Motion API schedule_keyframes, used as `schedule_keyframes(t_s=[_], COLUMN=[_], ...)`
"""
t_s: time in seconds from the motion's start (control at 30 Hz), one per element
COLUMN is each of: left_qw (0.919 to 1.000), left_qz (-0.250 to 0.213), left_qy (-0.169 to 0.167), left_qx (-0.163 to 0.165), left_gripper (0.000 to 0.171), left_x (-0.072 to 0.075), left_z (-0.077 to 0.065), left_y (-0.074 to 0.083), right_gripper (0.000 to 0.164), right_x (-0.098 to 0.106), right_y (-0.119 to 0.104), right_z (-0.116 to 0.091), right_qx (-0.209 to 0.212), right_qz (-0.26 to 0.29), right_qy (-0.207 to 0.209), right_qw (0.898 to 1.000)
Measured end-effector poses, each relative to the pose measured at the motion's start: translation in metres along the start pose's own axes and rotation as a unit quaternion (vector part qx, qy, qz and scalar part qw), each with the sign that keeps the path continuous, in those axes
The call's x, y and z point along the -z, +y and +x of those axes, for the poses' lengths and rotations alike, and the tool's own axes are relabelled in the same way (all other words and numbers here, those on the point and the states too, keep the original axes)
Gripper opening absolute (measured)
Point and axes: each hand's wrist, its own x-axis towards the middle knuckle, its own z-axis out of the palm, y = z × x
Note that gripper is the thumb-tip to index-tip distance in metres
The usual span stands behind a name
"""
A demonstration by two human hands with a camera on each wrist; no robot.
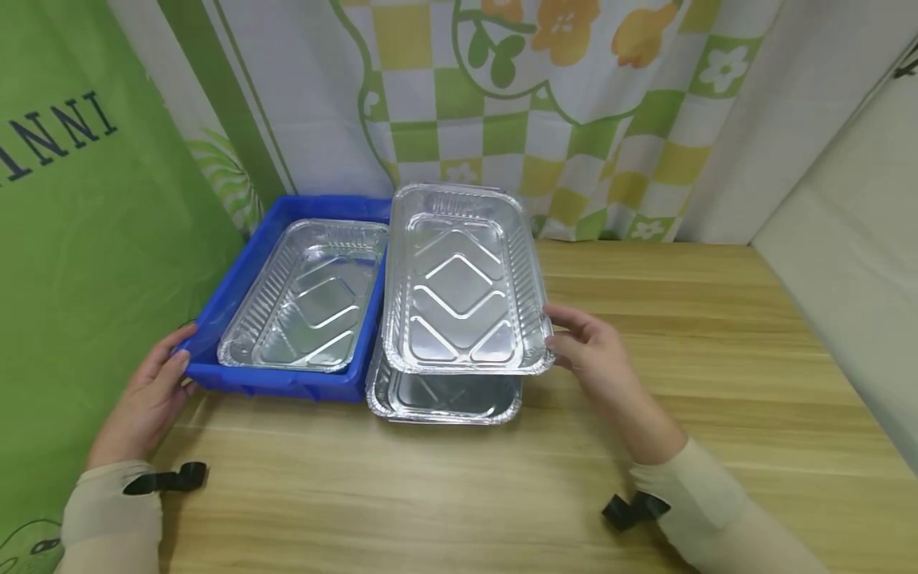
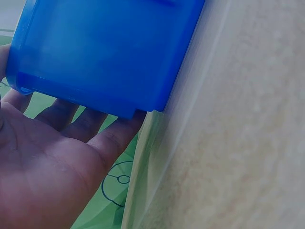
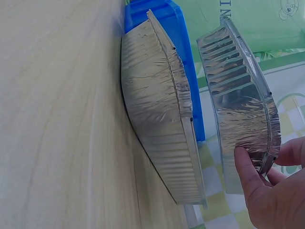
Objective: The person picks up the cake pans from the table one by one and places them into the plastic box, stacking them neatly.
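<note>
In the head view my right hand pinches the near right corner of a foil tray, which it holds up above a second foil tray on the table. The right wrist view shows a gap between the raised tray and the lower one. On the left, my left hand grips the near left corner of a blue plastic bin, thumb at the rim and fingers against the outer wall. Inside the bin lies another foil tray.
The wooden table runs to a pale wall on the right. A green cloth hangs along the left, close to the bin. Behind stands a checked, flowered curtain.
</note>
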Motion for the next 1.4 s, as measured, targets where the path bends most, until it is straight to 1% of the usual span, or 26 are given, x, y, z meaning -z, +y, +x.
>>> schedule_keyframes(t_s=[0.23, 0.47, 0.67, 0.8, 1.03, 1.2, 1.4], left_qw=[1.0000, 1.0000, 1.0000, 1.0000, 0.9999, 1.0000, 0.9999], left_qz=[0.003, 0.001, -0.005, -0.007, 0.008, 0.002, -0.008], left_qy=[0.001, 0.001, -0.002, 0.000, 0.004, 0.005, 0.008], left_qx=[0.000, 0.004, 0.003, 0.002, 0.005, 0.004, 0.012], left_gripper=[0.047, 0.047, 0.047, 0.047, 0.046, 0.046, 0.047], left_x=[0.001, 0.000, 0.000, -0.001, -0.002, -0.001, 0.000], left_z=[0.000, -0.001, 0.000, 0.000, 0.000, 0.000, -0.001], left_y=[-0.001, 0.000, 0.000, 0.001, 0.001, 0.001, 0.002], right_gripper=[0.051, 0.051, 0.052, 0.051, 0.053, 0.053, 0.053], right_x=[-0.008, -0.015, -0.021, -0.023, -0.029, -0.034, -0.042], right_y=[-0.001, -0.003, -0.003, -0.002, -0.001, -0.004, -0.005], right_z=[0.003, 0.007, 0.009, 0.011, 0.011, 0.012, 0.014], right_qx=[0.009, 0.011, 0.014, 0.012, 0.011, 0.010, 0.009], right_qz=[0.009, -0.005, 0.004, -0.002, -0.016, -0.018, -0.030], right_qy=[-0.012, -0.022, -0.025, -0.029, -0.034, -0.040, -0.045], right_qw=[1.000, 1.000, 1.000, 0.999, 0.999, 0.999, 0.999])
